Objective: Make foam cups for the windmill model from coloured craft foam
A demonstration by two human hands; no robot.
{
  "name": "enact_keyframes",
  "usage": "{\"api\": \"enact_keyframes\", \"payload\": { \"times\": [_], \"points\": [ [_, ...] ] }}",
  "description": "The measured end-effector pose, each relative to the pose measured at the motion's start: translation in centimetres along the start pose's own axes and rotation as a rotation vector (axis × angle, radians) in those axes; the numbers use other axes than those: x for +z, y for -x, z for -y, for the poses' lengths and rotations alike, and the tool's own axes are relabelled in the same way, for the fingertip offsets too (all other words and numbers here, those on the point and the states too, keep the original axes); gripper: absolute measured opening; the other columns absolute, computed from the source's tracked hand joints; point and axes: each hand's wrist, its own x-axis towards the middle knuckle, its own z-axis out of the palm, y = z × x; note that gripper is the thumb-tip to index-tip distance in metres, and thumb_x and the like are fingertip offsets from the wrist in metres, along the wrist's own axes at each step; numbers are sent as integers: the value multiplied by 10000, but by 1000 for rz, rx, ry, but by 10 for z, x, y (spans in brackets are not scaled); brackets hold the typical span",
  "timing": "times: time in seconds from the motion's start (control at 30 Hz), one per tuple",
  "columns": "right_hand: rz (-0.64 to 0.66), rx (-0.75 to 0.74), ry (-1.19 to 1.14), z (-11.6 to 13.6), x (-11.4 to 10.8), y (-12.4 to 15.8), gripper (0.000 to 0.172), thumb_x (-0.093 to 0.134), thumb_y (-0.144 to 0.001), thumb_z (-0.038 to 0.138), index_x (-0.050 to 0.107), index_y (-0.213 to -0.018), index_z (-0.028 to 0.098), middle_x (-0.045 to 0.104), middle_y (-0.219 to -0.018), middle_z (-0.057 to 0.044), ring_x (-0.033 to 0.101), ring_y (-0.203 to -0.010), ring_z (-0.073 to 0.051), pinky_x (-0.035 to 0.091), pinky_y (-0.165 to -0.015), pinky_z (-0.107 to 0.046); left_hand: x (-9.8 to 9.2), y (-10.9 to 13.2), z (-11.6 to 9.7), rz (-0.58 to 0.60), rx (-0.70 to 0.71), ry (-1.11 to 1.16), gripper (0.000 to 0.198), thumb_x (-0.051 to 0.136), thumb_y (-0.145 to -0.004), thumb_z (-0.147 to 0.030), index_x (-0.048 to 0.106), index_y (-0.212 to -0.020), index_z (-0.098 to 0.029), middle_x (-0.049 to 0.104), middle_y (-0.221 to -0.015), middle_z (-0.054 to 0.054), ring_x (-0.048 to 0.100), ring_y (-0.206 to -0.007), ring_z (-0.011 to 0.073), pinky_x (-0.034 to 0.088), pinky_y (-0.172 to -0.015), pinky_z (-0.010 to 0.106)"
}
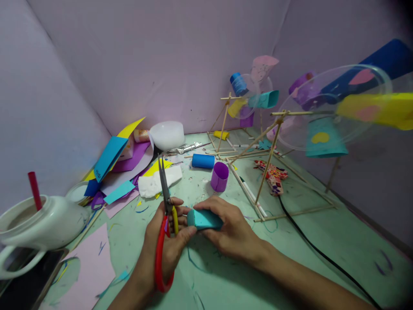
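Observation:
My left hand (176, 250) is closed around a pair of scissors (158, 258) with red and yellow handles. The blades point up and away from me. Its thumb and fingertips also touch the near end of a teal folded paper tube (203, 219). My right hand (240, 228) grips that tube from the right, thumb below and fingers over the top. The tube looks squared at its left end. Just beyond my hands stand a purple paper tube (219, 177), upright, and a blue paper tube (203, 161) lying on its side.
Two stick frames with paper-cup wheels stand to the right; the nearer wheel (335, 107) is large. A black cable (309, 241) crosses the table (348, 258). At left are a white teapot (61, 219), a pink paper sheet (92, 262), coloured paper and a white bowl (167, 134).

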Motion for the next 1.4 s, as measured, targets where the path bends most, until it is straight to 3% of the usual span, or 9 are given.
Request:
{"api": "enact_keyframes", "payload": {
  "times": [0.2,0.33,0.43,0.53,0.83,0.9,1.07,1.27,1.4],
  "points": [
    [-13,-8,-37,3,-8,-2,525,775,-652,320,602,-1120,159,640,-1061,-114,585,-986,-254,441,-865,-387,-4,0,6,-44,51,-14,399,702,-708,-266,496,-1046,-215,627,-889,10,625,-791,146,500,-681,226],
    [-201,141,-435,7,-22,-8,475,594,-779,542,606,-1131,225,605,-1160,-91,563,-1043,-258,425,-902,-405,-10,-8,0,-94,-58,160,483,707,-701,-330,463,-1100,-210,643,-732,-11,617,-644,148,495,-571,237],
    [-513,314,-694,2,-26,-13,272,507,-865,439,649,-966,231,635,-954,-51,582,-830,-182,469,-712,-320,-12,-15,-4,-106,-177,397,519,753,-634,-289,476,-1061,-188,627,-624,-22,604,-579,149,496,-530,235],
    [-572,440,-679,-4,-22,-14,186,636,-775,299,646,-941,216,618,-869,-22,535,-696,-130,432,-602,-259,-12,-18,-6,-101,-291,613,397,716,-634,-186,526,-981,-152,643,-666,24,597,-561,151,510,-513,251],
    [-1052,203,-459,4,-42,-21,239,611,-761,194,560,-990,240,553,-964,-13,479,-624,-97,384,-541,-241,-20,-20,-21,-233,-386,932,328,383,-725,-22,564,-997,-47,637,-746,166,515,-468,89,433,-391,165],
    [-925,171,-412,8,-39,-19,309,630,-761,214,540,-1054,257,554,-1007,-27,497,-650,-108,408,-544,-244,-16,-19,-19,-224,-373,876,279,409,-748,-51,576,-971,-59,656,-754,178,515,-457,95,428,-382,175],
    [-147,183,-338,14,-11,-6,772,828,-551,250,476,-1238,240,555,-1223,-89,567,-1017,-237,466,-890,-386,2,-11,-6,-83,-411,715,179,657,-683,-166,596,-845,-123,680,-701,87,553,-481,123,451,-408,209],
    [-66,306,-398,13,-3,-6,253,703,-703,257,641,-940,190,691,-943,-46,647,-836,-208,507,-800,-349,16,0,4,84,-375,335,363,677,-702,-430,577,-919,-156,591,-498,-9,539,-402,135,408,-395,222],
    [-252,393,-295,9,-15,-12,279,742,-627,348,646,-828,180,700,-824,-60,643,-768,-232,511,-752,-376,-6,-2,-10,-72,-296,-87,462,606,-713,-523,526,-1037,-202,624,-550,3,502,-370,149,354,-382,241]
  ]
}}
